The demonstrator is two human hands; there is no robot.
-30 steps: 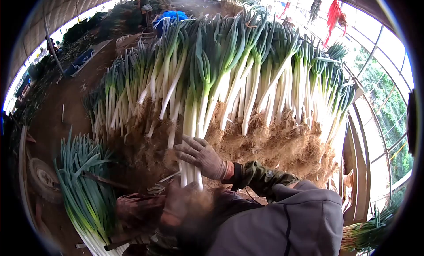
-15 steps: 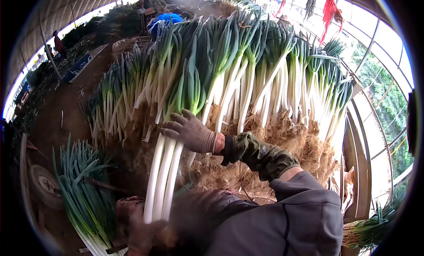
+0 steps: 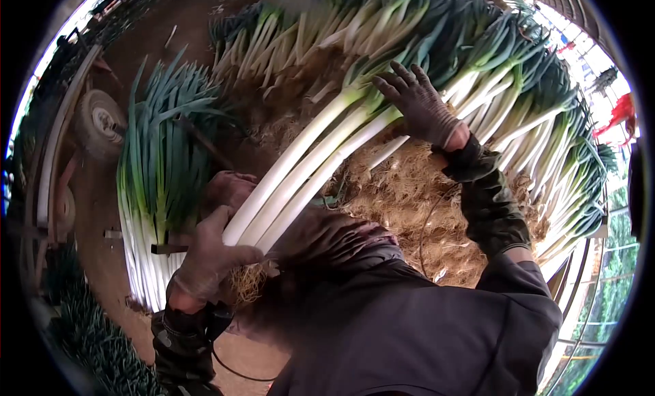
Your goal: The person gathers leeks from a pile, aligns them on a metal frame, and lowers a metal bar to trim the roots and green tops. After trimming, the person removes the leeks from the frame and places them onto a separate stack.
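Observation:
Three long green onions (image 3: 303, 167) with clean white shanks slant across the middle of the view, side by side. Their root ends lie in my left hand (image 3: 213, 251), which is gloved and closed around them. A tuft of pale roots (image 3: 247, 281) hangs below its fingers. At the green end my right hand (image 3: 419, 106), also gloved, has its fingers spread beside the leaves. Behind it, a long heap of green onions (image 3: 491, 89) lies with dark leaves outward and brown, soil-covered roots (image 3: 402, 191) facing me.
To the left, a bundle of green onions (image 3: 160, 177) rests against a dark metal bracket (image 3: 168, 248). Beyond that is a cart wheel (image 3: 102, 123) by a rail (image 3: 58, 143). More greens (image 3: 89, 328) lie at lower left. Red cloth (image 3: 619, 115) hangs at far right.
The view has turned down and left. My right hand has loosened from around the stalks, its fingers now spread. My left hand, blurred before, now shows clearly at the root ends.

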